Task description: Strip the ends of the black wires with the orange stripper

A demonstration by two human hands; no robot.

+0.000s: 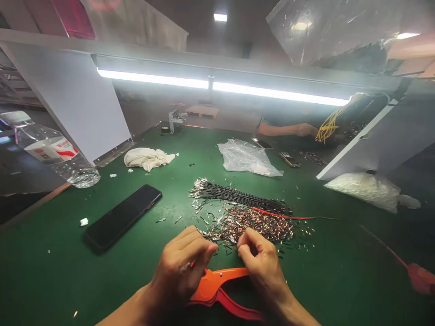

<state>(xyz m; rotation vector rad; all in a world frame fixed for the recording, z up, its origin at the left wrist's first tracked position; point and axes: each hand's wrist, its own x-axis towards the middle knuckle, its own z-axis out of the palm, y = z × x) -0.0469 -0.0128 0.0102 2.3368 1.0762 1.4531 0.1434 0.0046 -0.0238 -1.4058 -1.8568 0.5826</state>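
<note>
My left hand is curled in front of the small-parts pile, thumb and fingertips pressed together. What it pinches, if anything, is hidden. My right hand is closed too, its thumb and index finger meeting at the pile's near edge; I cannot make out anything between them. Below and between the hands lies an orange and red hand tool with plier-like handles, its head covered by my left hand. Beyond the fingers is a heap of short black pieces with coppery and silvery metal ends. Behind it lies a bundle of black wires with metal terminals.
A red cable crosses the heap. Left are a black phone, a water bottle and a white cloth. A plastic bag lies behind. Another person's arm is near yellow wires; a red-handled tool sits right.
</note>
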